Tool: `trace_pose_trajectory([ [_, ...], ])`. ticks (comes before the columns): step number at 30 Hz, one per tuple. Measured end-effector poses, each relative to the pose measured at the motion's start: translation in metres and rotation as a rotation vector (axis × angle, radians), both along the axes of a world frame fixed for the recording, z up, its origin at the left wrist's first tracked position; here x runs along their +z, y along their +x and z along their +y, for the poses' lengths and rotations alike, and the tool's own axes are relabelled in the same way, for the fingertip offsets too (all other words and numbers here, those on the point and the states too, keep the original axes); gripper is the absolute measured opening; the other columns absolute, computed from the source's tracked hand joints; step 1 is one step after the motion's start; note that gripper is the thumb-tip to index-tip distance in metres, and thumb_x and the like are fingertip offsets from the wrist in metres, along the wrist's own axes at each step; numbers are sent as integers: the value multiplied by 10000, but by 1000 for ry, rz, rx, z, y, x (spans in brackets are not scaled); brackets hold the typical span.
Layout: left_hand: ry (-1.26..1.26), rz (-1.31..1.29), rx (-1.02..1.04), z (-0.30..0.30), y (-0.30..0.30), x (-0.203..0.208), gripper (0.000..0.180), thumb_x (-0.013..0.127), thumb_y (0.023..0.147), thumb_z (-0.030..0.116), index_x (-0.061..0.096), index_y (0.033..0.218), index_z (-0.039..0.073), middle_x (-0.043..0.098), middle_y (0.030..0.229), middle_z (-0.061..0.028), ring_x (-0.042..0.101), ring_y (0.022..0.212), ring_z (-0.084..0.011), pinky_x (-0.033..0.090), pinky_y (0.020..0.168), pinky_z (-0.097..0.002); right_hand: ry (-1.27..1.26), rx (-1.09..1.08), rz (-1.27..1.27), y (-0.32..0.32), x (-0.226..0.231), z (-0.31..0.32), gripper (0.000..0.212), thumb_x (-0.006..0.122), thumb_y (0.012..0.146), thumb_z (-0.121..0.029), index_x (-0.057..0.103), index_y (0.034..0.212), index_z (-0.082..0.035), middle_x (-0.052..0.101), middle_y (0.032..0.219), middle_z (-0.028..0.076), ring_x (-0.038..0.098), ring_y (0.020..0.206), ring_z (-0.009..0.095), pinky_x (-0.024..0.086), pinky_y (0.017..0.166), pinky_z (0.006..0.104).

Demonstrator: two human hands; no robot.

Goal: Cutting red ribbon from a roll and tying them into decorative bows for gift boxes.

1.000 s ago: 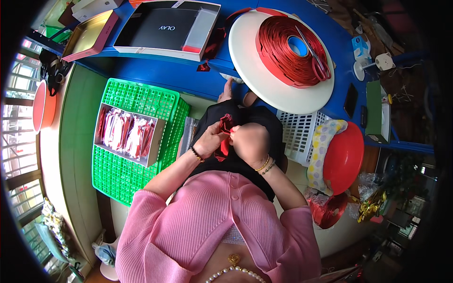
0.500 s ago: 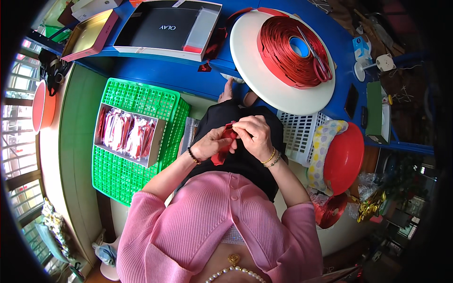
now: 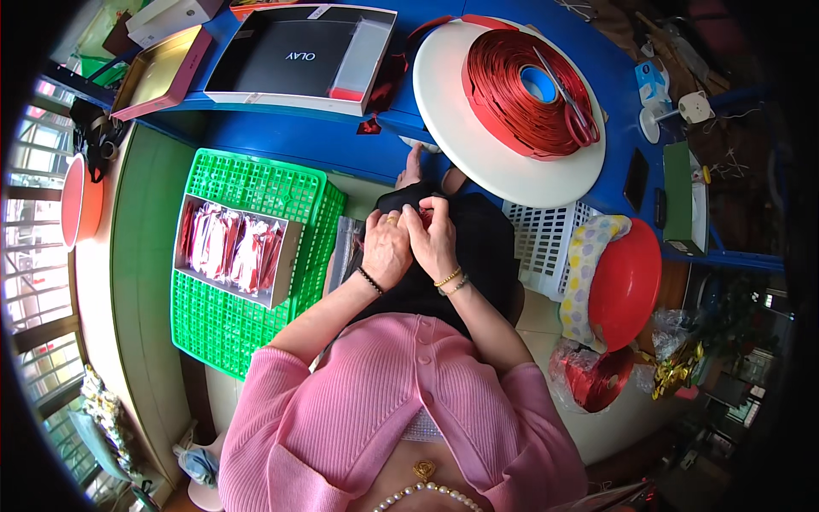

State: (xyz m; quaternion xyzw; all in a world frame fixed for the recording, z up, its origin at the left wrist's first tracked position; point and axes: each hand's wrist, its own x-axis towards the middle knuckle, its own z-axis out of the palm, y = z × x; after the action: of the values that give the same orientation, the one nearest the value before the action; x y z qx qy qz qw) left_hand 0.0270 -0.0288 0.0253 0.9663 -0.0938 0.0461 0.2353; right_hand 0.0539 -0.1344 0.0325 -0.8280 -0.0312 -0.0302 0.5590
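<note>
Pinching a mostly hidden red ribbon piece (image 3: 426, 218) in the right hand (image 3: 433, 242), above the lap (image 3: 482, 247). With left hand (image 3: 387, 247) curled alongside at 9 o'clock; cannot tell whether gripping too. At 1 o'clock from both, with red ribbon roll (image 3: 499, 85) on white disc (image 3: 439, 102).

1. Left hand (image 3: 388, 252) and right hand (image 3: 433, 241) met above the dark-clothed lap (image 3: 478, 277), leaving hardly any gap between them.
2. Leftward, the green crate (image 3: 192, 320) bounded the space, a packet-filled carton (image 3: 288, 260) rising from it; open room separated carton and left wrist.
3. Rightward stood the white basket (image 3: 539, 243), then the red basin (image 3: 627, 282).
4. Ahead to the right, the white disc (image 3: 503, 177) blocked passage; ribbon roll (image 3: 503, 102) and scissors (image 3: 582, 128) obstructed its top, but its near margin offered room.
5. Red scraps (image 3: 368, 127) crowded the narrow space between open box (image 3: 286, 98) and disc.
</note>
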Motion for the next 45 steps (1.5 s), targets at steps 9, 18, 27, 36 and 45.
trace_pose_trajectory([
  [9,-602,374,-179,42,0,34,854,784,673,278,320,1310,-52,477,1225,-241,470,1160,-356,388,955,-416,-44,427,-78,4,21,-34,87,500,870,-46,438,924,-17,557,750,148,590,672,322,454,575,361],
  [18,-1340,1075,-448,41,11,28,268,545,910,122,529,1145,-6,602,1051,-48,540,984,-108,423,875,-260,-264,760,-270,13,57,-41,129,537,836,-92,449,924,-59,572,700,107,583,627,294,427,647,379],
  [27,-1304,682,-39,11,-13,10,178,492,939,125,572,1032,-3,634,847,-37,596,761,-89,480,681,-224,-22,316,-68,-18,19,-39,262,609,855,-185,582,1011,24,617,928,143,606,846,272,486,746,344],
  [36,-1592,1087,7,15,-19,31,156,463,941,123,566,998,21,642,846,-65,592,731,-90,482,661,-231,412,338,449,-24,27,-47,212,572,882,-121,606,1048,7,637,954,100,615,829,173,488,736,276],
  [45,-1412,916,2,5,-38,11,157,436,947,115,547,966,6,598,796,-35,572,720,-104,482,690,-244,-515,505,-420,-17,36,-46,364,607,773,-86,568,1135,-72,478,1255,126,452,1174,279,362,958,387],
])
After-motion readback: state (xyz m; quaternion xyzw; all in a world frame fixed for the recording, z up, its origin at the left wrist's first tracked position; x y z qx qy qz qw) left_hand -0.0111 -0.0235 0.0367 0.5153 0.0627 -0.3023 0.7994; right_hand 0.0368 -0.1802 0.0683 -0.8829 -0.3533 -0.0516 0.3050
